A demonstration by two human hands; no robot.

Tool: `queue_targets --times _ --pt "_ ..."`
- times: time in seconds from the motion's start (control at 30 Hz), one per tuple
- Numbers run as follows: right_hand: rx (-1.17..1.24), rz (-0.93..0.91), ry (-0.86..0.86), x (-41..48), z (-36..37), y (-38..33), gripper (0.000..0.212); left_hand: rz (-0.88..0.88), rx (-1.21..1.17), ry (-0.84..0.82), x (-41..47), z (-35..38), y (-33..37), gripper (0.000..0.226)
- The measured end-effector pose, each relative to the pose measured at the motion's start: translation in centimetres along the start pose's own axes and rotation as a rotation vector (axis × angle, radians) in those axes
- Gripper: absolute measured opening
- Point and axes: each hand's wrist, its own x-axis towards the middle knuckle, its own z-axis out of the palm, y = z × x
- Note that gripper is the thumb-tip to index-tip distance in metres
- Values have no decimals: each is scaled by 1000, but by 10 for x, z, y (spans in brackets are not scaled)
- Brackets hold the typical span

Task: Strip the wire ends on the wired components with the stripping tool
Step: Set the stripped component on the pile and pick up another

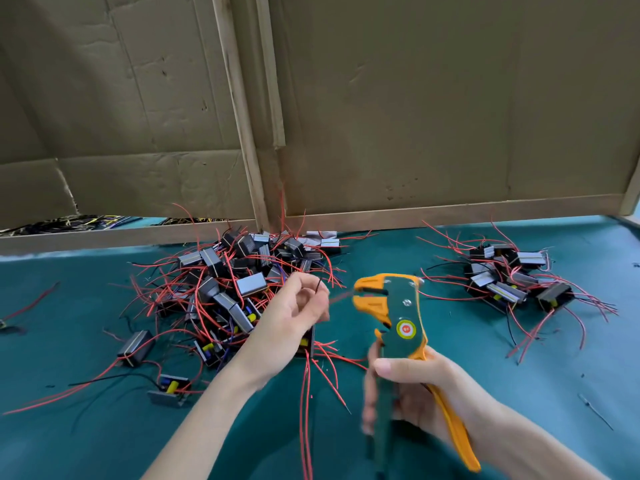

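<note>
The stripping tool [398, 323] is upright in the air over the green counter [104, 438], near the middle of the view. Its orange jaws point left and stand parted. On its green body is a round sticker [406, 329], red in the centre with a yellow ring. The marks printed on it are too blurred to read, and no other writing can be made out.

The right hand [415, 393] grips the tool by its handles. The thumb lies across the front of the green handle and the blurred fingers curl round it from the far side. The orange handle runs down past the palm toward the wrist, splayed away from the green one.

The left hand [294, 317] is raised just left of the jaws, fingers curled, pinching a thin wire [337, 298] that reaches across to the mouth of the jaws. Under the heel of this hand shows a dark component [309, 342] with red leads [306, 410] trailing toward the near edge. Whether it hangs or lies on the counter cannot be told.

Behind the left hand lies a large heap [239, 282] of black wired components tangled in red wire. A smaller heap [512, 278] lies well apart on the right. A few stray units [135, 348] lie on the left. Cardboard sheets [433, 98] on wooden strips stand behind the counter.
</note>
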Motion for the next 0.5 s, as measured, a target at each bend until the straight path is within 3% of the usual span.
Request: queue_targets --times 0.1,0.27,0.4,0.5 --pt "64 -30 -69 3 -5 -4 26 28 -16 54 1 -3 -1 25" --pt "-24 -51 -109 4 -14 -8 33 148 117 122 -1 1 0 16" --pt "-38 -42 -142 3 -14 -10 32 241 409 177 -1 2 -12 9" --pt "-40 -26 -106 4 -11 -12 32 287 614 235 -1 6 -23 19"
